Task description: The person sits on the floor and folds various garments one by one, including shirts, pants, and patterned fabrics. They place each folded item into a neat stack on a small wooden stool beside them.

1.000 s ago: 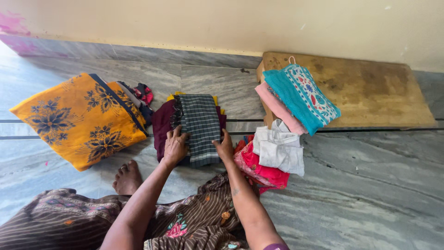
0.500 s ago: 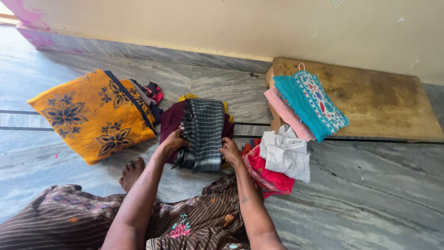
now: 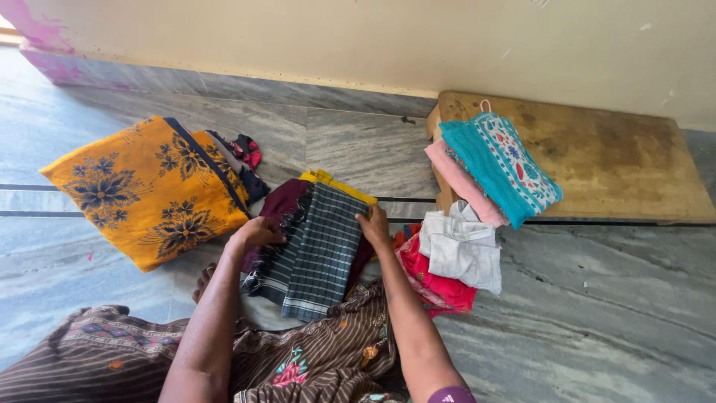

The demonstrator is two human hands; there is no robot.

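A folded grey checked cloth (image 3: 317, 254) lies tilted on a small stack of maroon (image 3: 283, 203) and yellow (image 3: 339, 186) clothes on the floor in front of me. My left hand (image 3: 257, 233) grips the stack's left side, fingers curled under the checked cloth's fringed edge. My right hand (image 3: 374, 226) holds the stack's right side, between it and a red garment (image 3: 432, 282). The stack's near end hangs over my brown striped lap (image 3: 313, 358).
An orange floral cushion (image 3: 142, 190) lies to the left with dark clothes behind it. A white cloth (image 3: 462, 246) rests on the red garment. Folded turquoise (image 3: 496, 168) and pink clothes sit on a low wooden board (image 3: 611, 160) by the wall. Grey stone floor (image 3: 597, 313) spreads right.
Both hands have pulled the stack with the checked cloth toward me and turned it, so its near end now overhangs my lap; my foot is now mostly hidden behind it.
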